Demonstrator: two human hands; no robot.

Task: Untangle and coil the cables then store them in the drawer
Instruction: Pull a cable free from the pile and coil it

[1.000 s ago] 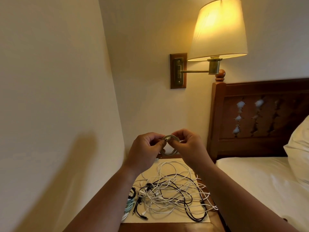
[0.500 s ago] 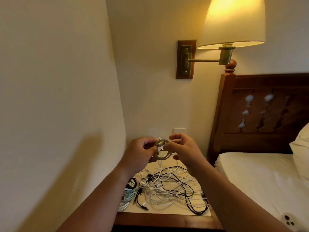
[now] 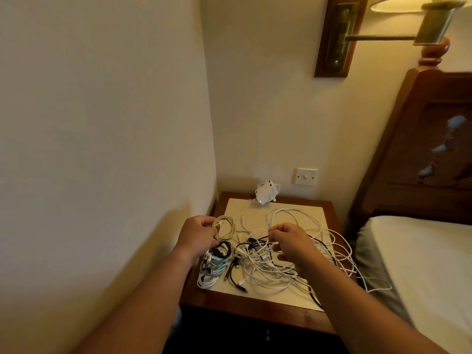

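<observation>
Left hand (image 3: 198, 232): the fingers are curled round a small round coil of pale beige cable (image 3: 224, 227), held at the far left corner of the cream rectangular mat (image 3: 240, 206).
Right hand (image 3: 291, 241): the fingers (image 3: 274, 229) are loosely curled over the mat's middle; whether a white strand is pinched cannot be told.
Loose tangle of white and black cables (image 3: 268, 261): it is spread over the middle and right of the mat, with white loops spilled past the mat's right edge towards the bed.
Stack of coiled teal, white and black cables (image 3: 214, 264): it is laid on the mat's left edge, just below the held coil.
Drawer (image 3: 267, 338): it is seen dimly under the wooden bench (image 3: 242, 306), below the mat's near edge, and is judged shut.
Risk, coil: if it is set down unsecured, it may spring open or be knocked into the stack.
Risk, tangle: if one strand is pulled hard, knots may be tightened and the overhanging loops dragged off the bench.
Risk, white power adapter (image 3: 265, 194): at the mat's far edge, it could be toppled if its lead is caught.
</observation>
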